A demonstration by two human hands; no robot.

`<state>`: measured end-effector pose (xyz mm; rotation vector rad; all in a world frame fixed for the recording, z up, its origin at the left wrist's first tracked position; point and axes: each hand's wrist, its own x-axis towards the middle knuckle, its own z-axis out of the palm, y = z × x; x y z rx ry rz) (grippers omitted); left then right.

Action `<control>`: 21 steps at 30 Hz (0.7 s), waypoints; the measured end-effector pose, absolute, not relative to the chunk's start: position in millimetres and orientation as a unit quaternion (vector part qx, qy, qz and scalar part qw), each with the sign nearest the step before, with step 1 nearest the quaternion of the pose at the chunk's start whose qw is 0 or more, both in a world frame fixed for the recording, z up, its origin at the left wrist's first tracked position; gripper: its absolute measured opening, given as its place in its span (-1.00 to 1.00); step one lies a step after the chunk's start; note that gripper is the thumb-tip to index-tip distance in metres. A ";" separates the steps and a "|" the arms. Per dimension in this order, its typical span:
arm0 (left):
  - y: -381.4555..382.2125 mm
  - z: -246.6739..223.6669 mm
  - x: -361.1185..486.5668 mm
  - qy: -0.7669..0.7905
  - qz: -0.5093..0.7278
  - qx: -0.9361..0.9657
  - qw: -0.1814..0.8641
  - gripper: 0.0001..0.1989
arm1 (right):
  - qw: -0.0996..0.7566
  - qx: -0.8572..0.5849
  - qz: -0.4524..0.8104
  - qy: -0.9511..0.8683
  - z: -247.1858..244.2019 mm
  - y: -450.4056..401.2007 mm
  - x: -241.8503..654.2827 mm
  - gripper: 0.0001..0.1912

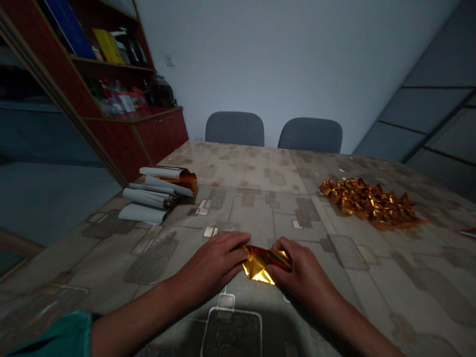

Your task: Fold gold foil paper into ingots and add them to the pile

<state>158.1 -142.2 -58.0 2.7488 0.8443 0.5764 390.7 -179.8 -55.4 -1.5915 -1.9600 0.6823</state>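
Note:
My left hand point(213, 263) and my right hand point(301, 267) rest on the table and pinch a crumpled piece of gold foil point(259, 265) between them. The fingers of both hands press on its ends, and its middle shows in the gap. Farther right lies a heap of small folded gold foil pieces point(370, 203). To the left is a loose stack of curled white-backed sheets point(156, 193), with gold foil showing at its far end point(188, 181).
The patterned beige-grey table point(260, 208) stretches ahead. Two grey chairs point(234, 129) stand beyond its far edge. A red-brown cabinet with shelves point(159, 134) stands at the left, and a panelled grey partition point(420, 119) at the right. A small reddish item point(467, 233) lies at the right edge.

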 end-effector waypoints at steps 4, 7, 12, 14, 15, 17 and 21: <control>-143.1 -60.7 157.3 0.305 0.210 0.911 0.182 -0.87 | 0.353 -0.532 0.407 -0.653 -50.3 -183.5 386.4 -0.86; -143.5 -59.5 159.0 0.358 0.264 0.849 0.284 -0.94 | 0.413 -0.501 0.470 -0.597 -49.9 -185.6 383.3 -0.83; -142.5 -59.1 164.0 0.426 0.444 0.645 0.454 -0.43 | 0.467 -0.466 0.554 -0.509 -54.5 -187.2 378.6 -0.68; -142.8 -58.0 164.8 0.425 0.466 0.549 0.548 -0.29 | 0.492 -0.456 0.566 -0.479 -55.9 -187.7 377.2 -0.63; -143.5 -56.6 164.9 0.418 0.457 0.503 0.603 -0.32 | 0.502 -0.453 0.568 -0.469 -55.9 -187.9 376.6 -0.62; -146.7 -52.7 165.4 0.392 0.413 0.438 0.695 -0.45 | 0.508 -0.455 0.565 -0.465 -54.5 -188.4 375.6 -0.59; -156.0 -43.6 166.8 0.371 0.384 0.381 0.755 -0.64 | 0.506 -0.469 0.546 -0.474 -50.0 -189.6 374.5 -0.57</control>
